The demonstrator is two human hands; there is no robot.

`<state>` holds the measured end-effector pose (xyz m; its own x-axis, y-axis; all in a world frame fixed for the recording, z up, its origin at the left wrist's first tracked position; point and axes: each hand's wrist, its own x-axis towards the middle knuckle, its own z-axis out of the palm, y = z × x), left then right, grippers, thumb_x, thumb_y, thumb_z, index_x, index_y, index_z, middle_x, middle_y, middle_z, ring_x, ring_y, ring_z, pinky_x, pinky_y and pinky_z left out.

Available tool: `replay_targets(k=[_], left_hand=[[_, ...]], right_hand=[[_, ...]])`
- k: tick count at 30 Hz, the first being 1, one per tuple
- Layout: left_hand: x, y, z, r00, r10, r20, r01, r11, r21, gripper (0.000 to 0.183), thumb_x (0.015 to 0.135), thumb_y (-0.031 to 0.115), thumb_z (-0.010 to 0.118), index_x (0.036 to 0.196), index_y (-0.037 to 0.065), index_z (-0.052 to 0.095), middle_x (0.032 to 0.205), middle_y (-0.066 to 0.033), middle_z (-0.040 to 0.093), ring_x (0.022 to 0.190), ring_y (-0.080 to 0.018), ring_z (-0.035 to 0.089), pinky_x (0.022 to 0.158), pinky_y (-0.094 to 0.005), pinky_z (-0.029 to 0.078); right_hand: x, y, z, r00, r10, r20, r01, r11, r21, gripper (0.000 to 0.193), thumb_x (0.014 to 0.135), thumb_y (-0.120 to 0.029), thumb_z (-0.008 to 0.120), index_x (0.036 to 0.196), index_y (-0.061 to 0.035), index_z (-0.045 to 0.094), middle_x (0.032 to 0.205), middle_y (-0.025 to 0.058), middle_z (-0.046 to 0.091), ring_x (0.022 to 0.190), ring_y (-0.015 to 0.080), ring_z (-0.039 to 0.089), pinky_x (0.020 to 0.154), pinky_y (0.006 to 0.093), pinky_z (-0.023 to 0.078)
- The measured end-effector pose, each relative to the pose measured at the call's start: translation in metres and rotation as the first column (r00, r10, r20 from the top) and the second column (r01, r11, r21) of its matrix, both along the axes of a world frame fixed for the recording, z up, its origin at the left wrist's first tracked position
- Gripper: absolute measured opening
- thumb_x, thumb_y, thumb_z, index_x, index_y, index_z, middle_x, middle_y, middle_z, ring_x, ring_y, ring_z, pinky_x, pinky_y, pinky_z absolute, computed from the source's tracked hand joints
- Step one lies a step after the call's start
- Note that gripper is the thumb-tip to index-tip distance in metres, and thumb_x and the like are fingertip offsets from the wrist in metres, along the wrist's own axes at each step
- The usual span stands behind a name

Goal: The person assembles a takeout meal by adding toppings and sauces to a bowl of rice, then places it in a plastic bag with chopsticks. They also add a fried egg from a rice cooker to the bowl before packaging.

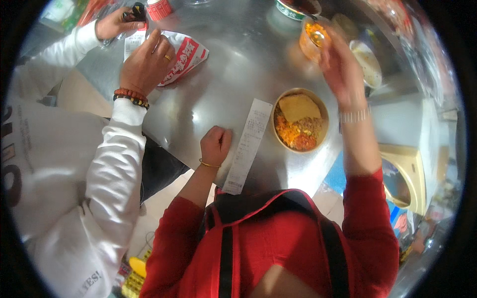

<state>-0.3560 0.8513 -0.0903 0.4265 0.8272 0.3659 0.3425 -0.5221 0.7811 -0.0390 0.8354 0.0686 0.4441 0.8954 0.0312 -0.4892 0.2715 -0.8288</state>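
Note:
My right hand [343,69] is raised at the far right, its fingers wrapped round a small tub [308,47] of chopped orange and yellow food. Slightly blurred, the tub tilts above the steel table. Below and left of it stands a round paper bowl [325,130], filled with an orange shredded topping, brown crumbly food and a flat tan slice. My left hand [217,145] lies closed in a loose fist by the table's near edge, with nothing visible in it. Between that hand and the bowl runs a long printed paper receipt [249,144].
At the left, a co-worker in a white sleeve [119,144] handles a red-and-white bag [191,54] and a small black object [134,12]. A red-and-white roll [159,9] is behind. A green-and-white bowl [290,11] and an oval white dish [366,64] stand near my right hand.

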Motion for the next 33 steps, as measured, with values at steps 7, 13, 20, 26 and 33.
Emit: replay_targets(k=[7,13,20,26,33], left_hand=[[-0.006,0.000,-0.008,0.999,-0.045,0.008,0.045,0.997,-0.055,0.024,0.090,0.013,0.049,0.070,-0.001,0.051,0.064,-0.0103,0.052,0.056,-0.0209,0.049,0.054,-0.0310,0.041],[-0.029,-0.015,-0.002,1.000,-0.029,0.000,0.029,0.984,-0.177,0.014,0.088,0.013,0.051,0.093,0.001,0.056,0.078,-0.0086,0.056,0.069,-0.0187,0.053,0.062,-0.0283,0.044],[-0.066,-0.086,0.023,0.981,-0.078,-0.178,0.094,0.992,0.080,0.024,0.077,0.009,0.058,0.100,0.002,0.055,0.098,-0.0156,0.056,0.093,-0.0334,0.053,0.080,-0.0384,0.045],[-0.058,-0.141,0.025,0.962,-0.101,-0.252,0.144,0.977,0.158,0.012,0.075,0.012,0.063,0.072,0.004,0.054,0.071,-0.0104,0.057,0.068,-0.0293,0.056,0.082,-0.0383,0.044],[-0.029,-0.146,0.023,0.846,-0.375,-0.379,0.466,0.865,0.184,0.028,0.077,0.024,0.062,0.055,0.010,0.054,0.053,-0.0056,0.053,0.053,-0.0249,0.055,0.099,-0.0500,0.033]], right_hand=[[-0.110,-0.200,-0.017,0.961,-0.254,-0.107,0.166,0.841,-0.515,0.012,0.093,-0.018,0.049,0.087,-0.0087,0.054,0.055,-0.0048,0.039,0.044,0.0049,0.035,0.040,0.0195,0.027],[-0.145,-0.296,-0.063,0.876,-0.342,-0.340,0.112,0.830,-0.547,0.019,0.090,-0.020,0.050,0.074,-0.0112,0.048,0.056,-0.0035,0.040,0.043,0.0075,0.034,0.039,0.0207,0.027],[-0.139,-0.362,-0.083,0.766,-0.434,-0.474,0.165,0.846,-0.508,0.019,0.089,-0.027,0.051,0.074,-0.0142,0.049,0.058,-0.0040,0.039,0.045,0.0073,0.034,0.040,0.0203,0.029],[-0.134,-0.403,-0.100,0.752,-0.433,-0.497,0.194,0.866,-0.460,0.019,0.089,-0.028,0.053,0.077,-0.0141,0.051,0.060,-0.0043,0.043,0.047,0.0066,0.036,0.041,0.0198,0.030],[-0.146,-0.443,-0.103,0.667,-0.601,-0.440,0.360,0.777,-0.516,0.013,0.088,-0.024,0.052,0.081,-0.0137,0.052,0.059,-0.0038,0.041,0.047,0.0071,0.035,0.041,0.0205,0.029]])
